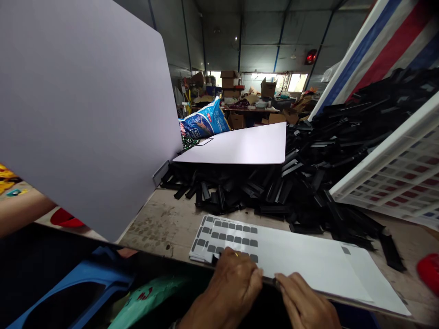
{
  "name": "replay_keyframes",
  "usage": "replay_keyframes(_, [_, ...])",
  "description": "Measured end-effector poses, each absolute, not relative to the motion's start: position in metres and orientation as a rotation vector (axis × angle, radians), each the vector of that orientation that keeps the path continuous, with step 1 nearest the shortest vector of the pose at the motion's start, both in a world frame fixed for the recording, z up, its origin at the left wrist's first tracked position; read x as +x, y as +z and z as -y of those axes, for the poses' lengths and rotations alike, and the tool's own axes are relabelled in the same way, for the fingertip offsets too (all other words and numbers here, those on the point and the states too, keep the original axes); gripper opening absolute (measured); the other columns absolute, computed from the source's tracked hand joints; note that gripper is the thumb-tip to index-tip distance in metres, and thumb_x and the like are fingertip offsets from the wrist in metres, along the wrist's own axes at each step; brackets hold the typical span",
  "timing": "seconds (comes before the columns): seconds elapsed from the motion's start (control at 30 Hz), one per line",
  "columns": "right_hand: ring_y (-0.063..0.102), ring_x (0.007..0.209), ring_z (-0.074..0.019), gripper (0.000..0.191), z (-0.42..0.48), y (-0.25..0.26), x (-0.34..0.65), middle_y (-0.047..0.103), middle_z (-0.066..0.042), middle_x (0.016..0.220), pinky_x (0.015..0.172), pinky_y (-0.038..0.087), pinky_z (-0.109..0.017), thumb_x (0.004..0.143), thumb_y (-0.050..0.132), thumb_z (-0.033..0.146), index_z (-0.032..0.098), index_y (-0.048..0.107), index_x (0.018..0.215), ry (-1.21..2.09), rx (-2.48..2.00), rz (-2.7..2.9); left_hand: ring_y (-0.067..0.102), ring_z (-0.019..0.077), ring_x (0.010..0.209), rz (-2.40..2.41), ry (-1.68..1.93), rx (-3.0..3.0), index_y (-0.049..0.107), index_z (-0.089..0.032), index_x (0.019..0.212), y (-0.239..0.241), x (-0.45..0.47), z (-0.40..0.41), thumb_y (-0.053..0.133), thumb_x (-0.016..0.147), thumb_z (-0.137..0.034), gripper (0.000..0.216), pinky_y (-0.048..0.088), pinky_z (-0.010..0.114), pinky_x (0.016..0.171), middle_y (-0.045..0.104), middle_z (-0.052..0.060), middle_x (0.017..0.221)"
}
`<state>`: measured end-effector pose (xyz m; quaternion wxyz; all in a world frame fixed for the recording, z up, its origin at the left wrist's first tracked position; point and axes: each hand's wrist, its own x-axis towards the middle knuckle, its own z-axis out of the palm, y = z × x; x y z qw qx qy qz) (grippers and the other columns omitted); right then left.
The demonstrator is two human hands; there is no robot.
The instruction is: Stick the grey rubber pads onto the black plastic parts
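Note:
My left hand (230,289) and my right hand (302,302) meet at the near edge of the table, fingers curled together over a thin dark strip (270,279) that I can barely see between them. Just beyond them lies a white sheet (302,262) carrying several grey rectangular stickers (226,235) on its left part. A large heap of black plastic strips (308,173) covers the table behind the sheet.
A big grey divider panel (78,109) stands at the left. A white board (243,145) lies on the black heap. A white crate (394,173) leans at the right. A blue bin (78,288) sits below left. Boxes and a blue sack (203,123) fill the background.

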<state>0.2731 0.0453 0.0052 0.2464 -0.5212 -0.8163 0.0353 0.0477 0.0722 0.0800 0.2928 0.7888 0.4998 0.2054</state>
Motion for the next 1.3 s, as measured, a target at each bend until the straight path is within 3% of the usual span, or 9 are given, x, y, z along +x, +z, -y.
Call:
replay_keyframes(0.13, [0.074, 0.073, -0.0187, 0.035, -0.07, 0.009, 0.276, 0.074, -0.005, 0.093, 0.056, 0.057, -0.027, 0.098, 0.032, 0.028, 0.026, 0.067, 0.102, 0.144, -1.8, 2.209, 0.058, 0.0202, 0.077, -1.601, 0.539, 2.282, 0.057, -0.018, 0.071, 0.06, 0.037, -0.094, 0.036, 0.098, -0.023, 0.035, 0.035, 0.045, 0.09, 0.064, 0.004, 0.076])
replay_keyframes(0.23, [0.072, 0.073, -0.0182, 0.024, -0.09, 0.009, 0.262, 0.071, -0.001, 0.091, 0.062, 0.054, -0.031, 0.099, 0.034, 0.027, 0.027, 0.058, 0.101, 0.167, -1.852, 2.187, 0.06, 0.0223, 0.09, -1.573, 0.514, 2.308, 0.062, -0.018, 0.098, 0.042, 0.038, -0.109, 0.049, 0.097, -0.03, 0.018, 0.034, 0.045, 0.098, 0.067, 0.005, 0.09])
replay_keyframes(0.33, [0.069, 0.071, -0.0206, 0.021, -0.109, 0.006, 0.243, 0.067, -0.001, 0.083, 0.06, 0.048, -0.033, 0.098, 0.035, 0.019, 0.025, 0.052, 0.087, 0.135, -1.84, 2.232, 0.06, 0.0261, 0.099, -1.529, 0.372, 2.317, 0.057, -0.019, 0.12, 0.028, 0.046, -0.122, 0.066, 0.088, -0.046, 0.043, 0.034, 0.047, 0.101, 0.067, 0.007, 0.1])
replay_keyframes(0.63, [0.063, 0.071, -0.0183, 0.022, -0.125, -0.003, 0.222, 0.062, 0.0, 0.08, 0.062, 0.036, -0.031, 0.096, 0.036, 0.01, 0.024, 0.047, 0.083, 0.157, -1.741, 2.28, 0.061, 0.0283, 0.095, -1.478, 0.279, 2.343, 0.063, -0.019, 0.101, 0.011, 0.051, -0.14, 0.067, 0.085, -0.051, 0.036, 0.036, 0.045, 0.095, 0.068, 0.007, 0.091])
replay_keyframes(0.8, [0.061, 0.07, -0.0189, 0.015, -0.132, -0.001, 0.222, 0.063, -0.001, 0.082, 0.062, 0.034, -0.031, 0.093, 0.039, 0.019, 0.024, 0.049, 0.082, 0.303, -1.733, 2.226, 0.059, 0.0288, 0.104, -1.454, 0.282, 2.317, 0.06, -0.018, 0.113, 0.009, 0.05, -0.136, 0.068, 0.087, -0.043, 0.037, 0.032, 0.046, 0.102, 0.067, 0.009, 0.104])
replay_keyframes(0.97, [0.056, 0.064, -0.0167, 0.024, -0.142, 0.004, 0.238, 0.055, 0.005, 0.065, 0.063, 0.041, -0.027, 0.093, 0.044, 0.04, 0.025, 0.045, 0.074, 0.626, -1.686, 2.081, 0.058, 0.0295, 0.107, -1.43, 0.281, 2.256, 0.061, -0.018, 0.114, 0.017, 0.052, -0.137, 0.07, 0.084, -0.05, 0.045, 0.029, 0.048, 0.106, 0.067, 0.009, 0.106])
replay_keyframes(1.07, [0.056, 0.065, -0.015, 0.031, -0.133, 0.009, 0.253, 0.054, 0.005, 0.065, 0.062, 0.045, -0.022, 0.094, 0.042, 0.048, 0.025, 0.048, 0.075, 0.774, -1.65, 1.972, 0.06, 0.0279, 0.098, -1.447, 0.294, 2.204, 0.063, -0.019, 0.113, 0.038, 0.037, -0.129, 0.075, 0.077, -0.056, 0.053, 0.04, 0.04, 0.094, 0.068, 0.005, 0.096])
replay_keyframes(1.17, [0.059, 0.067, -0.015, 0.035, -0.112, 0.01, 0.267, 0.06, 0.005, 0.07, 0.061, 0.047, -0.021, 0.095, 0.04, 0.053, 0.025, 0.057, 0.082, 0.856, -1.706, 1.862, 0.058, 0.0263, 0.102, -1.471, 0.352, 2.018, 0.058, -0.028, 0.128, 0.064, 0.003, -0.101, 0.071, 0.074, -0.066, 0.067, 0.043, 0.03, 0.082, 0.067, 0.003, 0.103])
replay_keyframes(1.3, [0.066, 0.077, -0.0175, 0.035, -0.082, 0.002, 0.279, 0.071, 0.004, 0.083, 0.069, 0.051, -0.021, 0.087, 0.05, 0.06, 0.029, 0.066, 0.088, 0.95, -1.762, 1.637, 0.062, 0.0229, 0.092, -1.314, 0.085, 1.822, 0.07, -0.032, 0.111, 0.073, -0.05, -0.054, 0.077, 0.066, -0.064, 0.056, 0.041, 0.026, 0.073, 0.07, 0.0, 0.097])
